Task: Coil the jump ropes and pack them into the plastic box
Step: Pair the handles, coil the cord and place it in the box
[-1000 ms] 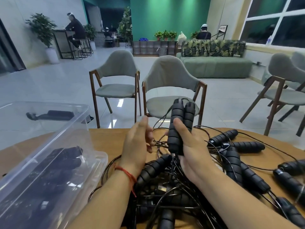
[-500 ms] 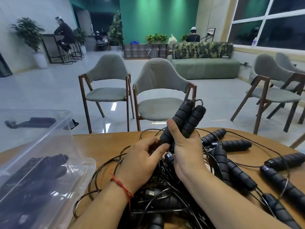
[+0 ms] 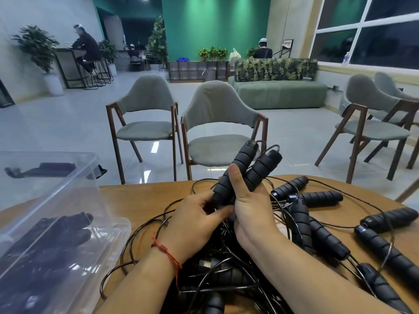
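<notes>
The right hand [image 3: 251,214] grips both handles [image 3: 240,168] above the tangle [image 3: 226,268] on the table [image 3: 140,196], left hand [image 3: 195,220] curled round their lower ends — keep them paired, ease the cord free slowly, then coil

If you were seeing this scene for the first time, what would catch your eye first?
Two black foam handles stand out at centre, gripped by the right hand, the left hand pinching their lower ends. Below them a tangle of ropes spreads over the wooden table, and a clear plastic box sits at the left.
</notes>
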Motion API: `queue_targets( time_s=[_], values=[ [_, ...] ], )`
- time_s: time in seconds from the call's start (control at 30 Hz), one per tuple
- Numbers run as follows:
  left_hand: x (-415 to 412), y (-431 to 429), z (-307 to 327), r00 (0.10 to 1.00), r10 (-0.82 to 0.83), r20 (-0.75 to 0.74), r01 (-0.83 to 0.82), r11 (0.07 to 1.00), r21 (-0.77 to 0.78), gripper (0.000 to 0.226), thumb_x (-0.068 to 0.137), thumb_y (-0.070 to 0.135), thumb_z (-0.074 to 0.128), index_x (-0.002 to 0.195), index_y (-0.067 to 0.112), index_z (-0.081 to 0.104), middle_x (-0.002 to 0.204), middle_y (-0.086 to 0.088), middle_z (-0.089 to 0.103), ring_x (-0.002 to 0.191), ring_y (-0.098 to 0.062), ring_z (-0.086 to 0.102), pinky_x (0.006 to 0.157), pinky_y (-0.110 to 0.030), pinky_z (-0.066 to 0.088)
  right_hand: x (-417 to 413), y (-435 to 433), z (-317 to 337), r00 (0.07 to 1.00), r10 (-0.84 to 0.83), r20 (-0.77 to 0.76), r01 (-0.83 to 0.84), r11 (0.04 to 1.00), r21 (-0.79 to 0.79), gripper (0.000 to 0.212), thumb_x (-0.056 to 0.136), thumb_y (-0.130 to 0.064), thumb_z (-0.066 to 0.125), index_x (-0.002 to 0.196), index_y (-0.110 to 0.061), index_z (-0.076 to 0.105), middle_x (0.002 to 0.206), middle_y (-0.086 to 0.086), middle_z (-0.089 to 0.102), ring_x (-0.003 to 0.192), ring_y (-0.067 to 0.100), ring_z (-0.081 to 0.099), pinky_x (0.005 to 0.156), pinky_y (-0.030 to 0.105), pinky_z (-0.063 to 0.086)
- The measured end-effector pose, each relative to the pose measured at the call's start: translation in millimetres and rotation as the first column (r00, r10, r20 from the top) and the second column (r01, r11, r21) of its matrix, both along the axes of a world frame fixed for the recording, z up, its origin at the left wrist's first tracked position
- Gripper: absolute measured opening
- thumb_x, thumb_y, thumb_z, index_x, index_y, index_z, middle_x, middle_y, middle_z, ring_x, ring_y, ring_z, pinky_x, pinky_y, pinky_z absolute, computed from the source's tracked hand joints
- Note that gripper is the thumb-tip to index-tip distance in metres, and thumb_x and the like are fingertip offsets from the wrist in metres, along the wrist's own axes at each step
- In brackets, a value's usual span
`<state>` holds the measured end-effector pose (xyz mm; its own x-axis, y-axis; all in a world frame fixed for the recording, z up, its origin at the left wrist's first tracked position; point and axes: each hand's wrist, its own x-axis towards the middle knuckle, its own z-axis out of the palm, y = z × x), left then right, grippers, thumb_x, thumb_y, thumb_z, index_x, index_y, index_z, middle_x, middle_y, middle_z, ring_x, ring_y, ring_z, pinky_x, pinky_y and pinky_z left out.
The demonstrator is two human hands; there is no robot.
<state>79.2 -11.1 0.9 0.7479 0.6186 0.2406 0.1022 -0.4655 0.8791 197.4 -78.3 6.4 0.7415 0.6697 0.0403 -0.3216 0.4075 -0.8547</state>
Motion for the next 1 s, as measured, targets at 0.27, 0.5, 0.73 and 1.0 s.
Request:
queue_targets(
  time_s=[0.27,0.5,0.73,1.0],
  values=[
    [-3.5,3.6,1.2,0.993,-0.102,0.064,0.104,0.994,-0.041,0.017,0.101,0.038,0.071,0.117,0.032,0.073,0.096,0.007,0.076,0.090,-0.012,0.071,0.081,-0.038,0.059,4.7,-2.2,-1.2,0.998,0.041,-0.050,-0.041,0.999,0.017,0.052,0.083,-0.046,0.083,0.127,-0.021,0.069,0.111,0.012,0.080,0.110,0.035,0.076,0.095,0.056,0.059],
    [-6.4,2.8,0.7,0.993,-0.070,0.094,0.079,0.992,-0.096,0.022,0.106,0.049,0.056,0.109,0.036,0.074,0.069,0.006,0.062,0.063,-0.011,0.058,0.061,-0.028,0.046,13.1,-0.5,-3.7,0.992,0.076,-0.100,-0.078,0.997,-0.022,0.042,0.086,-0.043,0.086,0.120,-0.021,0.075,0.108,0.011,0.080,0.107,0.034,0.074,0.103,0.059,0.051],
    [-5.4,2.2,1.1,1.000,-0.031,-0.003,0.031,0.998,0.052,0.031,0.095,0.055,0.062,0.121,0.039,0.066,0.099,0.011,0.073,0.064,-0.014,0.067,0.061,-0.030,0.059,13.6,-0.1,-0.9,0.993,0.003,-0.120,-0.004,1.000,-0.014,0.041,0.084,-0.036,0.088,0.120,-0.024,0.073,0.110,0.011,0.081,0.102,0.035,0.078,0.093,0.058,0.059],
    [-9.4,2.6,6.5,0.972,0.138,0.191,-0.150,0.987,0.052,0.059,0.094,0.030,0.072,0.146,0.037,0.045,0.134,0.008,0.057,0.116,-0.007,0.064,0.092,-0.031,0.060,7.8,4.3,-8.7,0.999,0.049,0.016,-0.047,0.995,-0.092,0.035,0.087,-0.033,0.088,0.116,-0.018,0.075,0.108,0.014,0.080,0.110,0.036,0.076,0.101,0.058,0.057]
  ],
)
